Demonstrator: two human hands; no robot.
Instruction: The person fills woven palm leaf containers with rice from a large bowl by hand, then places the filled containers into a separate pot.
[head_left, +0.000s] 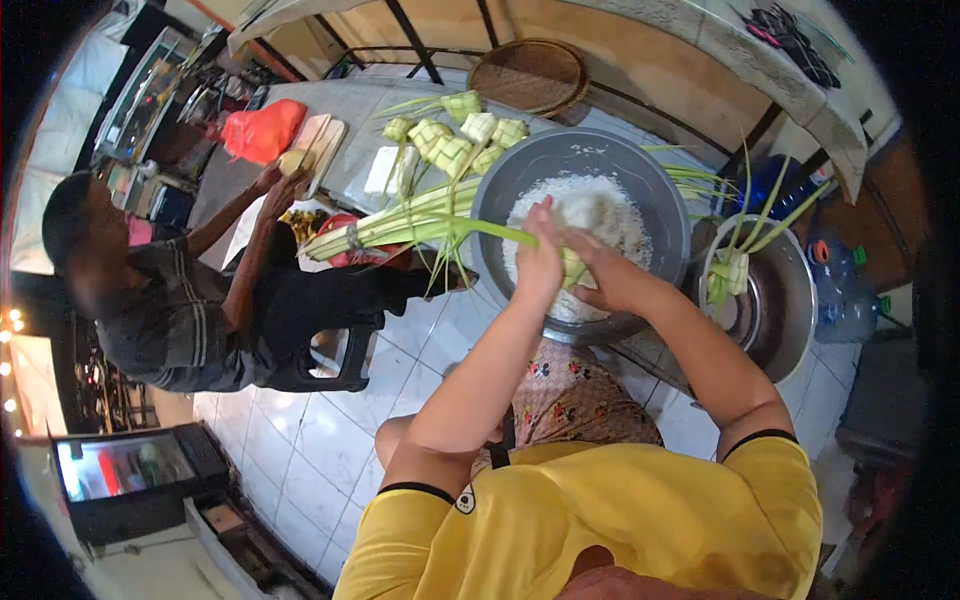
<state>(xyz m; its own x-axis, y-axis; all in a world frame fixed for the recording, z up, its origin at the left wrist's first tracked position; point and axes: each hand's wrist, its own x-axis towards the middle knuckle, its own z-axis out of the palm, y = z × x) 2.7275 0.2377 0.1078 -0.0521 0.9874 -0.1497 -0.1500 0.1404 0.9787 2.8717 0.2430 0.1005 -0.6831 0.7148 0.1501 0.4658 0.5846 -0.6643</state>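
Observation:
Both my hands are over a grey plastic basin (491, 180) of white rice grains (574, 195). Between them is a small woven palm-leaf pouch (574, 267), partly hidden by fingers. My left hand (541, 251) grips it from the left, with a long leaf strip (480, 225) trailing out leftward. From the other side, my right hand (615, 274) holds the pouch between thumb and fingers. Several woven pouches (442, 142) lie beyond the basin's left side. A tied bundle of palm-leaf strips (397, 225) reaches up to the basin's rim.
Right of the basin stands a metal pot (799, 300) holding a leaf pouch (729, 276). Round woven trays (529, 75) lean at the back. On the left, a seated co-worker (187, 300) handles a pale item near a cutting board (326, 150) and red plastic bag (262, 131).

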